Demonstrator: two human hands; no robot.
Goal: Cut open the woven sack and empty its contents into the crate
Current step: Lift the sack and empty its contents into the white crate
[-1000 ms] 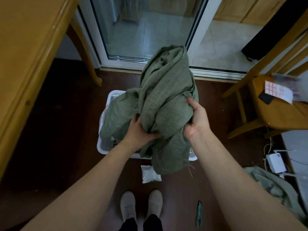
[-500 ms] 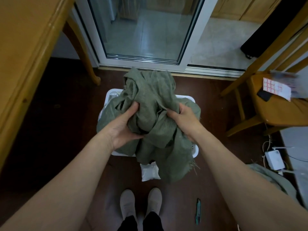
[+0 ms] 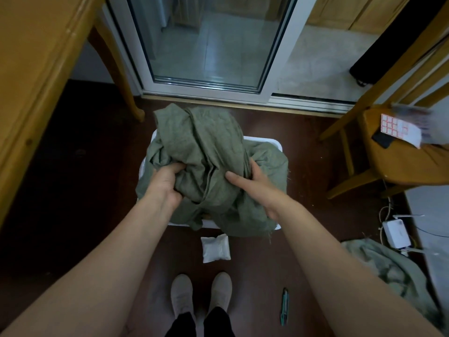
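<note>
A crumpled grey-green woven sack (image 3: 209,144) is bunched over a white crate (image 3: 274,143) on the dark floor, hiding almost all of the crate's inside. My left hand (image 3: 167,181) grips a fold on the sack's left side, fingers dug into the cloth. My right hand (image 3: 252,183) grips its right side, thumb stretched across the fabric. One small white packet (image 3: 215,248) lies on the floor just in front of the crate. A teal utility knife (image 3: 284,306) lies on the floor to the right of my feet.
A wooden table (image 3: 36,76) stands at the left, its leg near the crate. At the right, a wooden chair (image 3: 398,164) holds a sticker sheet and a phone. Another grey-green sack (image 3: 388,271) and a white power adapter (image 3: 396,233) lie at the lower right. Behind the crate is a sliding glass door (image 3: 206,45).
The sack was held up high a second ago; both hands have brought it down and pressed it into a bundle on top of the crate.
</note>
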